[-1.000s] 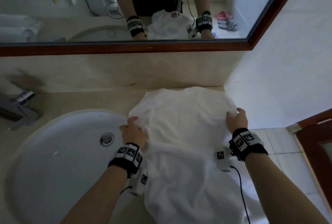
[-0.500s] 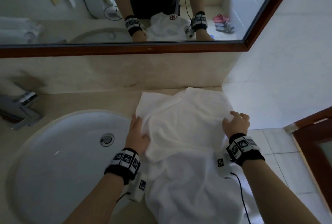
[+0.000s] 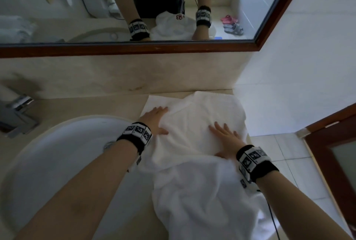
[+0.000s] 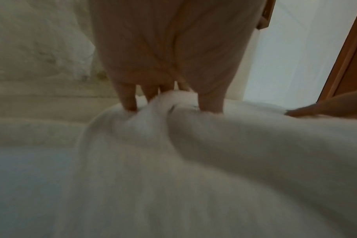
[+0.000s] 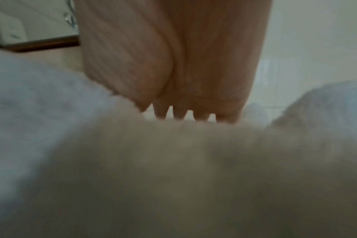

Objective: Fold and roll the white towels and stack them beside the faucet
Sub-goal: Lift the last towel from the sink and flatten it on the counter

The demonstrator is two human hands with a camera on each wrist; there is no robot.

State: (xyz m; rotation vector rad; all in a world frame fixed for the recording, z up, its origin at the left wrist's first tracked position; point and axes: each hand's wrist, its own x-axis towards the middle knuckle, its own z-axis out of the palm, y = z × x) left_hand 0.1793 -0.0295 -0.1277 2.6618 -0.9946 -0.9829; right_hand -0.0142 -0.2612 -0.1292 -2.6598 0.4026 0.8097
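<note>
A white towel (image 3: 194, 124) lies spread on the beige counter (image 3: 92, 107) right of the sink, its near part hanging over the front edge. My left hand (image 3: 157, 118) lies flat on the towel's left edge, fingers straight and pointing to the wall. My right hand (image 3: 225, 135) lies flat on the towel's right side with fingers spread. In the left wrist view the fingers (image 4: 130, 99) press into the towel (image 4: 214, 153). The right wrist view shows straight fingers (image 5: 181, 112) on the blurred towel (image 5: 173, 169). The faucet (image 3: 15, 112) stands at the far left.
A white oval sink (image 3: 57, 162) takes up the counter's left half. A wood-framed mirror (image 3: 134, 47) runs above the backsplash and reflects folded towels at its left. A white wall (image 3: 298, 66) bounds the counter on the right; tiled floor (image 3: 279, 153) and a brown door (image 3: 337, 143) lie beyond.
Both hands let go of the towel edges they held and now lie flat on it. The left hand slid toward the wall; the right hand moved in from the right edge.
</note>
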